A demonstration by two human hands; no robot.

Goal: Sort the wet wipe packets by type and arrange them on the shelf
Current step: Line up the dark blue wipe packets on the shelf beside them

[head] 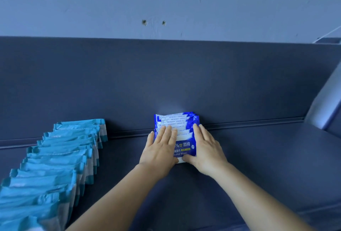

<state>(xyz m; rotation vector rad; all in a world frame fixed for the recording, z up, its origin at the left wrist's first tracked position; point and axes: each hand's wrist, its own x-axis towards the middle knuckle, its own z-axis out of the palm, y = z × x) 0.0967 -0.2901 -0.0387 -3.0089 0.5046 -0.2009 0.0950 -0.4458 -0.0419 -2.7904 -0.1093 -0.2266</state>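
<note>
A short row of dark blue alcohol wipe packets (184,129) leans against the back panel of the dark shelf (258,153), overlapping one another. My left hand (160,149) lies flat with straight fingers on the left side of the row. My right hand (206,149) lies flat on its right side, thumb at the front packet's lower edge. A long overlapping row of light teal wipe packets (60,158) runs from the back panel toward the front left corner.
The shelf's upright back panel (166,75) rises behind both rows, with a pale wall above it. A slanted side piece (324,101) closes the shelf at the right.
</note>
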